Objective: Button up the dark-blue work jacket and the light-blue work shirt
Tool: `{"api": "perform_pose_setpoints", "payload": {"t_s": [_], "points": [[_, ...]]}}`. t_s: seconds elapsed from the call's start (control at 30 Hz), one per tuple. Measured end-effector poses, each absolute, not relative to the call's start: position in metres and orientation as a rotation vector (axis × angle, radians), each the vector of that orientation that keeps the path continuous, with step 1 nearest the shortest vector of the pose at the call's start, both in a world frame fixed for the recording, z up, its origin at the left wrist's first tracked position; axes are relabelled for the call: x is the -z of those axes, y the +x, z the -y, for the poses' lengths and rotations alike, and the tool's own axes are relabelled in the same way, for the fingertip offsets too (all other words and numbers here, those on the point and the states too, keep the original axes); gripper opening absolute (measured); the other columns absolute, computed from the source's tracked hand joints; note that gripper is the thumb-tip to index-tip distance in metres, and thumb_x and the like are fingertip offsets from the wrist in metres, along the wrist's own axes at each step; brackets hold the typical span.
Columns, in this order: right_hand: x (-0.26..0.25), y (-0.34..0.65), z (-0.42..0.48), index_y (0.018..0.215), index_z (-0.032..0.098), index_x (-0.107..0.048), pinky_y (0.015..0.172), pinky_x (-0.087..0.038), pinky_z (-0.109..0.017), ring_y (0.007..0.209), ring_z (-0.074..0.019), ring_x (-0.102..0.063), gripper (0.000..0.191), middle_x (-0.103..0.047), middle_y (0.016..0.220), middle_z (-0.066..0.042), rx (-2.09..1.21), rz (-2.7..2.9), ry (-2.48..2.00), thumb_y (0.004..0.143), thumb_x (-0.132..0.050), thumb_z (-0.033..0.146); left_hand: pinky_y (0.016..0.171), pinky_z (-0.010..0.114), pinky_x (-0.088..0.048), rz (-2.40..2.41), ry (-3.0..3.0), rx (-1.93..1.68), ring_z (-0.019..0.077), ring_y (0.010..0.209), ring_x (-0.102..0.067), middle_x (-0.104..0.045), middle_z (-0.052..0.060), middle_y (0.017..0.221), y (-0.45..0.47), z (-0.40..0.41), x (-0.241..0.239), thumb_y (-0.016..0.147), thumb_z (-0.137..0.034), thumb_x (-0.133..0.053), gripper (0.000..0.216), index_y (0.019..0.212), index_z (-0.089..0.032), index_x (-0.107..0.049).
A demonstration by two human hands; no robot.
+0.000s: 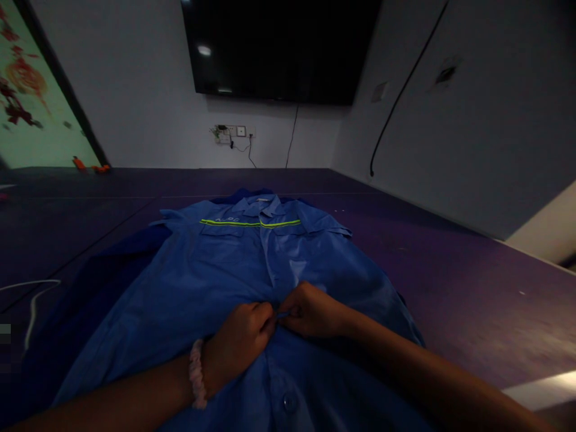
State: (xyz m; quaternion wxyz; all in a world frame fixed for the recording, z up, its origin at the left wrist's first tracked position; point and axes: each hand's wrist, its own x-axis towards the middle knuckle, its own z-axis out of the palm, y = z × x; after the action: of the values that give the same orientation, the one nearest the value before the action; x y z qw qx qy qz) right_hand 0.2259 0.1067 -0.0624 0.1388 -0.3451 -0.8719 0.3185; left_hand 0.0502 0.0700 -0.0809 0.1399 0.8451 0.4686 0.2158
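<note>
A blue short-sleeved work shirt [216, 264] with a yellow-green stripe across the chest lies spread out, collar away from me. My left hand [243, 339], a pink scrunchie [197, 375] on its wrist, pinches the shirt's front edge near the middle. Close against it, my right hand [310, 309] is closed on the same placket, a bit of blue cloth showing between thumb and finger. Whatever button lies between the fingertips is hidden. Nearer to me, a button [289, 402] shows on the placket.
Darker blue cloth [121, 258] lies under the shirt on the purple floor surface [382, 240]. A white cable [33, 312] curls at the left. On the far wall hang a black screen [283, 54] and sockets [240, 131]. Small orange objects [99, 169] lie far left.
</note>
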Motion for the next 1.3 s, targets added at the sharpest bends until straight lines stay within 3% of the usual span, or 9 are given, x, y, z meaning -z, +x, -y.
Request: {"api": "perform_pose_setpoints", "payload": {"t_s": [0.3,0.53,0.67,0.87,1.07,1.3], "points": [[0.058,0.224,-0.106,0.048,0.014,-0.048,0.039,-0.019,-0.017,0.039,-0.0037,-0.034,0.02,-0.035,0.041,0.008,-0.746,2.622,-1.023,0.068,-0.054,0.01,0.056,0.023,-0.036,-1.466,2.361,-0.605,0.0122,0.059,-0.056,-0.061,0.0,0.065,0.051,-0.069,0.077,0.082,-0.015,-0.048,0.017,0.066,-0.018,-0.052],[0.06,0.224,-0.105,0.053,0.015,-0.056,0.044,-0.021,-0.02,0.043,-0.0065,-0.039,0.015,-0.049,0.045,0.003,-0.348,2.74,-0.986,0.068,-0.054,0.014,0.063,0.024,-0.042,-1.481,2.309,-0.524,0.0144,0.071,-0.06,-0.065,0.003,0.08,0.048,-0.072,0.078,0.083,-0.02,-0.045,0.01,0.085,-0.018,-0.055],[0.062,0.225,-0.106,0.056,0.016,-0.059,0.045,-0.023,-0.02,0.045,-0.0073,-0.042,0.01,-0.053,0.048,0.003,-0.303,2.728,-0.956,0.065,-0.055,0.014,0.065,0.025,-0.043,-1.446,2.402,-0.419,0.0162,0.075,-0.061,-0.065,0.005,0.084,0.046,-0.074,0.074,0.084,-0.027,-0.043,0.017,0.086,-0.017,-0.056],[0.063,0.225,-0.107,0.06,0.017,-0.06,0.045,-0.024,-0.019,0.046,-0.0075,-0.045,0.008,-0.054,0.049,0.003,-0.36,2.673,-0.938,0.064,-0.054,0.014,0.058,0.025,-0.039,-1.406,2.468,-0.357,0.0159,0.067,-0.059,-0.065,0.005,0.079,0.045,-0.075,0.067,0.083,-0.027,-0.042,0.019,0.085,-0.017,-0.057],[0.064,0.225,-0.107,0.064,0.017,-0.063,0.045,-0.024,-0.019,0.046,-0.0066,-0.045,0.011,-0.055,0.05,0.004,-0.358,2.654,-0.926,0.063,-0.053,0.011,0.051,0.023,-0.031,-1.447,2.386,-0.429,0.0113,0.054,-0.051,-0.058,-0.001,0.061,0.042,-0.078,0.073,0.079,-0.026,-0.046,0.016,0.069,-0.017,-0.056],[0.063,0.226,-0.107,0.069,0.017,-0.066,0.045,-0.025,-0.019,0.047,-0.0077,-0.047,0.013,-0.058,0.053,0.003,-0.355,2.667,-0.934,0.064,-0.054,0.013,0.051,0.023,-0.03,-1.463,2.376,-0.441,0.0107,0.053,-0.05,-0.058,-0.001,0.058,0.042,-0.076,0.074,0.08,-0.026,-0.045,0.022,0.063,-0.017,-0.056]]}}
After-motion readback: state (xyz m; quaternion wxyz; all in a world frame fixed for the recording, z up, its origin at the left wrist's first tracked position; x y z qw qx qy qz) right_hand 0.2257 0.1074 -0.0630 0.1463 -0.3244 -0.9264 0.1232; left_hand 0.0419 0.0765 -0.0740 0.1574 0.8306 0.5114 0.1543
